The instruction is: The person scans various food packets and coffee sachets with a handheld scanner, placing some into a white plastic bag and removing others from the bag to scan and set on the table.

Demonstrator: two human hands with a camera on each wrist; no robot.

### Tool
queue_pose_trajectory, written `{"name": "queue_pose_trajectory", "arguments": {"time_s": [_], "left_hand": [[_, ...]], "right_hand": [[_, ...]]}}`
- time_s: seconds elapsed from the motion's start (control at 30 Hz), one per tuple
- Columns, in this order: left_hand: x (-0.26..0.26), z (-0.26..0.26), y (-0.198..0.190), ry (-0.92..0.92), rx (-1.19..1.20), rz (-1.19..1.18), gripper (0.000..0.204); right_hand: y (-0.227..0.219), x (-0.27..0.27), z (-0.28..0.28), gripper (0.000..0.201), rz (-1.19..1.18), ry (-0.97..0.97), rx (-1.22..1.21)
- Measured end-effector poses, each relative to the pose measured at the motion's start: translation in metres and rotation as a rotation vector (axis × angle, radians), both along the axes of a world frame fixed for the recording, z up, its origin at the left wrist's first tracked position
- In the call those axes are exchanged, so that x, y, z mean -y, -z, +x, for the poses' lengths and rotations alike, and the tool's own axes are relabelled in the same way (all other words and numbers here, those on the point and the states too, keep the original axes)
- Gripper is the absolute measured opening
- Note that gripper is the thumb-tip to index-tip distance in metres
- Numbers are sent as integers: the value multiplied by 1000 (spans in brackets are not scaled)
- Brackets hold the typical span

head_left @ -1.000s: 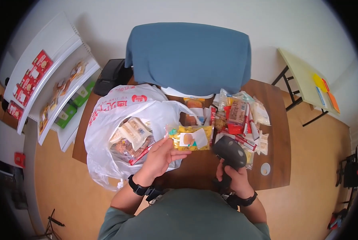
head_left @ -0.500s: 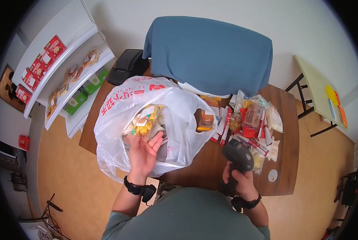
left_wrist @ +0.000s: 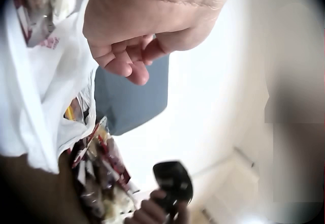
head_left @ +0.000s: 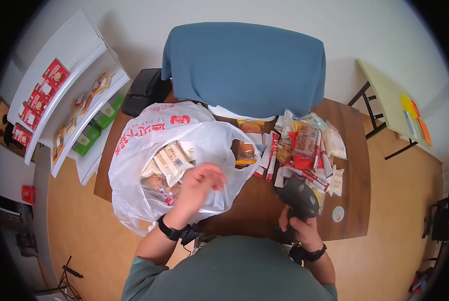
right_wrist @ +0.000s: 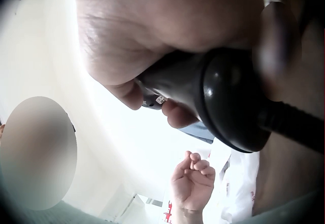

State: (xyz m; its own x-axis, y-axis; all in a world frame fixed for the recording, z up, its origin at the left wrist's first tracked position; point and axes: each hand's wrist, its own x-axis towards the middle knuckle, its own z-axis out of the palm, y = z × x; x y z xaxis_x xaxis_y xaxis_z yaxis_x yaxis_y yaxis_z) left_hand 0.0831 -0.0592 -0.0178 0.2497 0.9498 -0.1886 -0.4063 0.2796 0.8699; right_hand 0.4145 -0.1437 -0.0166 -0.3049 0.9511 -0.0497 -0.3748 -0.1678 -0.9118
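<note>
My left hand [head_left: 199,188] hovers over the right side of a white plastic shopping bag [head_left: 126,185], fingers loosely bent with nothing between them, as the left wrist view confirms. Cream-coloured snack packets [head_left: 171,163] and a pinkish packet [head_left: 159,186] lie in the bag's mouth. My right hand [head_left: 305,232] grips the handle of a black barcode scanner [head_left: 298,196], its head pointing up and left. In the right wrist view the fingers wrap round the scanner's handle [right_wrist: 177,79], whose cable runs off to the right.
Right of the bag, red stick sachets [head_left: 272,155] and a pile of snack packets [head_left: 304,143] cover part of the brown table [head_left: 352,150]. Behind stands something draped in blue cloth [head_left: 244,67], with a black device [head_left: 146,93] beside it. A stocked shelf [head_left: 79,75] stands left.
My left hand carried a yellow snack packet from the bag's right side into its mouth, let it go, and drew back rightward. The packet no longer shows. My right hand keeps holding the scanner.
</note>
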Motion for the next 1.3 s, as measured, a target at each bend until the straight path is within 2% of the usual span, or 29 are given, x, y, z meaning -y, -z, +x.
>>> {"name": "queue_pose_trajectory", "arguments": {"time_s": [0.07, 0.1, 0.17, 0.2, 0.27, 0.3, 0.37, 0.4, 0.43, 0.5, 0.53, 0.57, 0.63, 0.67, 0.73, 0.87, 0.93, 0.97, 1.03, 1.07, 1.1, 1.13, 1.17, 1.23, 1.27, 1.3], "left_hand": [[9, 36, -24, 268, -724, 467, 22], [6, 49, -23, 269, -719, 469, 22], [-6, 72, -21, 325, -1045, 1100, 30], [-10, 81, -17, 321, -1040, 1106, 30], [-19, 96, -8, 256, -1310, 1234, 39], [-26, 100, -4, 252, -1307, 1241, 39], [-44, 105, -3, 224, -1488, 1295, 47], [-51, 107, 1, 144, -1496, 1296, 41], [-57, 107, 3, 147, -1493, 1302, 41], [-66, 105, 9, 170, -1657, 995, 31], [-70, 103, 11, 83, -1679, 976, 28], [-72, 101, 14, 84, -1679, 981, 28], [-72, 98, 15, 230, -1657, 672, 35], [-74, 98, 17, 230, -1657, 671, 35], [-80, 100, 21, 241, -1735, 504, 49], [-84, 98, 21, 193, -1783, 456, 64], [-86, 92, 22, 220, -1566, 382, 71], [-88, 89, 25, 221, -1565, 385, 71], [-94, 84, 39, 151, -1269, 272, 73], [-98, 81, 52, 152, -1268, 274, 73], [-103, 80, 67, 76, -1040, 189, 65], [-104, 79, 66, 2, -811, 105, 58], [-106, 75, 64, 3, -810, 106, 58], [-111, 69, 54, 174, -592, -29, 26], [-109, 70, 49, 173, -591, -28, 26], [-107, 72, 44, 78, -506, -39, 16]], "right_hand": [[2, 0, 0, 52, -6, 10, -3], [3, 0, -1, 46, -14, 4, -45], [2, 0, -1, 40, -15, -1, -83], [1, 0, -1, 39, -9, -9, -68], [-1, 3, -1, 38, -1, -16, -50], [-3, 3, -1, 37, 2, -9, -49], [-4, 6, 1, 37, 7, 4, -49], [-4, 7, 3, 37, 1, 8, -41], [-3, 9, 4, 36, -6, 12, -34], [1, 10, 7, 36, 1, 23, -37], [2, 11, 8, 36, 4, 26, -38], [2, 11, 8, 36, 6, 30, -39], [4, 12, 8, 36, -12, 39, -59], [5, 11, 8, 36, -13, 38, -59], [8, 9, 8, 44, -32, 25, -1], [5, 10, 7, 45, -14, 12, 8], [3, 11, 7, 45, -23, 19, -1], [4, 12, 8, 45, -22, 21, 0], [7, 12, 9, 44, -30, 35, -2], [7, 13, 9, 44, -30, 37, -1], [7, 14, 10, 44, -31, 42, 0], [8, 14, 10, 43, -33, 47, 2], [8, 14, 10, 43, -33, 47, 3], [8, 14, 10, 36, 4, 32, -33], [7, 14, 9, 36, 6, 31, -33], [6, 14, 9, 37, 7, 30, -31]]}}
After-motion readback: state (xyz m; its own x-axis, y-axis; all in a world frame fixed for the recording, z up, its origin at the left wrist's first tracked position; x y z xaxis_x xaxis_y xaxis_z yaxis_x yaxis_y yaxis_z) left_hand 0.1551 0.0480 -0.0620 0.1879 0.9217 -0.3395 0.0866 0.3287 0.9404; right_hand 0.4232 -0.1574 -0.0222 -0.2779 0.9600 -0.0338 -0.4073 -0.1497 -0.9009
